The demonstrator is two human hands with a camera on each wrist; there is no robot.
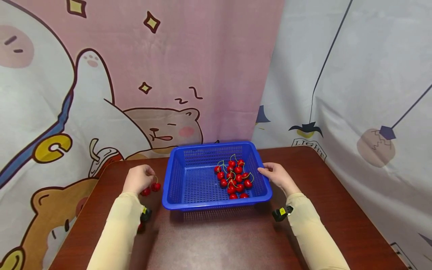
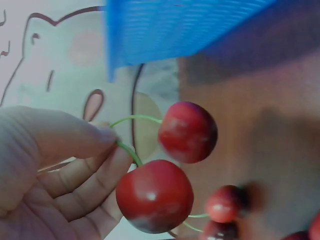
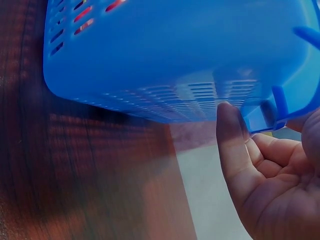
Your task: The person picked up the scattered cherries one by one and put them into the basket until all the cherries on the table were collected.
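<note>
Between thumb and fingers my left hand (image 1: pixel 137 180) pinches the green stems of two red cherries (image 2: pixel 155 196), which hang by the left side of a blue plastic basket (image 1: pixel 199 205). In the left wrist view its fingertips meet on the stems. My right hand (image 1: pixel 277 175) grips the basket's right rim, thumb on top and fingers beneath, as the right wrist view shows. A cluster of red cherries (image 1: pixel 238 177) with stems lies in the right half of the basket. More loose cherries (image 2: pixel 223 204) rest on the table below my left hand, partly hidden by that arm in the head view.
The brown wooden table (image 1: pixel 216 240) runs back to a cartoon-printed curtain (image 1: pixel 219 67). A black wrist camera (image 1: pixel 282 213) sits at my right wrist and another (image 1: pixel 146 214) at my left. The basket's shadow falls on the table in front of it.
</note>
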